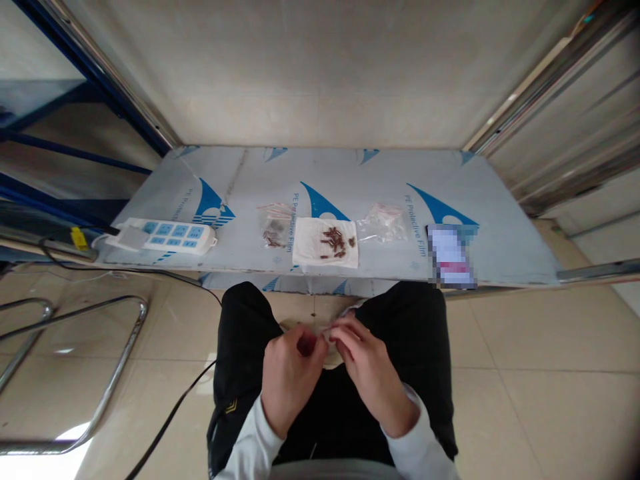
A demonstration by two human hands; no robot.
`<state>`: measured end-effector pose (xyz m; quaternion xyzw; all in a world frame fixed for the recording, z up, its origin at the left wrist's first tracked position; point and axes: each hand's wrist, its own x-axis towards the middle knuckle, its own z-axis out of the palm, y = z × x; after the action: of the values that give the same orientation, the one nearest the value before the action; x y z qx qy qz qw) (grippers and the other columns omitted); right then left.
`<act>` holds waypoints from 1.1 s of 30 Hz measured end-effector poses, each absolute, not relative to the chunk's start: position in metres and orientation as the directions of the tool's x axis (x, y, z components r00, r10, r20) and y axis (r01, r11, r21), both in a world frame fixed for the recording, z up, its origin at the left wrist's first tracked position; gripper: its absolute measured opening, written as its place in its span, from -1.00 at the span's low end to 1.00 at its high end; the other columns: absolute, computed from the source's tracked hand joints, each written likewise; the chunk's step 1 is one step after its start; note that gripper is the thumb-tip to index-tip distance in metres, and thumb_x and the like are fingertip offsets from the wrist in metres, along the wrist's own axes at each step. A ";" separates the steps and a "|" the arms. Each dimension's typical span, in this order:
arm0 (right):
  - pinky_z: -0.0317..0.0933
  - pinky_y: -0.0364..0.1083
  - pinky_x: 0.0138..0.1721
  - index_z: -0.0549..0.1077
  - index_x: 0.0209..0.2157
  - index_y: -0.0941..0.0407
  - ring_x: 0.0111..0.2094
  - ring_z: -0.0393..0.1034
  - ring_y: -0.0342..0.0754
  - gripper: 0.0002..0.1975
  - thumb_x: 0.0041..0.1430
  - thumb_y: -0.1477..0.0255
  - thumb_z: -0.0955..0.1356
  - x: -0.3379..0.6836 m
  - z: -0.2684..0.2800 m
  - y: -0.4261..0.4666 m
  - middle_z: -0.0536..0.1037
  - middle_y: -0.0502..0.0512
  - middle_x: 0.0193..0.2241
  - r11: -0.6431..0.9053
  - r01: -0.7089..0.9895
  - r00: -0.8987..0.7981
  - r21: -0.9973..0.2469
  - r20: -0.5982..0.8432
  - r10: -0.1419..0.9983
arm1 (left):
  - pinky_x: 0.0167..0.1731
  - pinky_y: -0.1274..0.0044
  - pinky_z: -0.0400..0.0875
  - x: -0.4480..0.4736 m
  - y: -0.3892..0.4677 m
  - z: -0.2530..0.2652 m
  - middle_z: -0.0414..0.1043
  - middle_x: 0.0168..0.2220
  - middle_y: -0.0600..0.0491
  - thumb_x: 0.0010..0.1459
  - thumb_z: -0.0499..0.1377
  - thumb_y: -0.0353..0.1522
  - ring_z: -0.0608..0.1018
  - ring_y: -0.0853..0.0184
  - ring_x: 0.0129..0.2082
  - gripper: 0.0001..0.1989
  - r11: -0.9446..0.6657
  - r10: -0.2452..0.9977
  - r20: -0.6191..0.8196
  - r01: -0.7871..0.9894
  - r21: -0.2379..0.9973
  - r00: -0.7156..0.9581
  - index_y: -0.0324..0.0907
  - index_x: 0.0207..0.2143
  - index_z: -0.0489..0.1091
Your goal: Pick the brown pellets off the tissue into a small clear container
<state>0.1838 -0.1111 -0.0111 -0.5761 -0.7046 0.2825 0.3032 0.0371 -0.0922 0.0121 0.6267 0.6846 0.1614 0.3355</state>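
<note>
Above my lap, my left hand (294, 363) and my right hand (367, 360) meet at the fingertips. Both are closed in a pinch around a small pale, see-through piece (327, 335) that looks like thin plastic; fingers cover most of it. Beyond the hands, on the shelf, lies a white paper napkin (307, 250) with several small dark brown pieces (334, 238) in a loose pile. To its left is a clear zip bag (277, 217) with more brown pieces inside. On its right, crumpled clear plastic bags (387, 223) touch the napkin's edge.
The shelf (240, 250) is covered in printed protective film. A white power strip (175, 237) sits at its left end, and a phone (450, 255) lies by the front edge at right. A black cable (170, 413) and a metal chair frame (125, 347) are at lower left.
</note>
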 end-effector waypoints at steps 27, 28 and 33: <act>0.36 -0.09 -0.31 0.58 -0.15 0.12 -0.38 0.49 -0.04 -0.74 0.15 0.33 0.38 0.179 0.002 -0.018 0.64 0.12 -0.27 -0.042 0.210 -0.029 -0.977 -0.049 0.998 | -0.02 0.52 0.45 0.073 -0.006 -0.003 0.54 -0.12 0.03 0.27 0.15 -0.24 0.57 0.36 -0.08 -0.81 0.181 0.854 -0.519 -0.922 0.341 -0.024 -0.15 -0.21 0.47; 0.36 -0.08 -0.29 0.58 -0.17 0.13 -0.36 0.49 -0.03 -0.74 0.16 0.31 0.36 0.179 0.000 -0.009 0.64 0.14 -0.26 -0.027 0.215 0.000 -0.976 -0.027 1.000 | -0.07 0.57 0.46 0.075 0.011 -0.001 0.55 -0.20 0.03 0.28 0.13 -0.33 0.59 0.41 -0.16 -0.86 0.184 0.852 -0.523 -0.926 0.330 -0.018 -0.17 -0.24 0.47; 0.35 -0.08 -0.34 0.59 -0.21 0.16 -0.32 0.49 0.01 -0.65 0.19 0.20 0.32 0.190 -0.009 0.032 0.63 0.20 -0.24 -0.006 0.256 0.164 -0.967 0.037 0.986 | -0.08 0.61 0.44 0.084 0.079 -0.011 0.52 -0.40 0.09 0.23 0.15 -0.47 0.59 0.51 -0.36 -0.89 -0.037 0.893 -0.371 -0.863 0.504 -0.254 -0.22 -0.38 0.42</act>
<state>0.1903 0.0317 -0.0094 -0.5964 -0.5203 0.3836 0.4758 0.0836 0.0793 -0.0112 0.0226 0.3309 0.7196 0.6101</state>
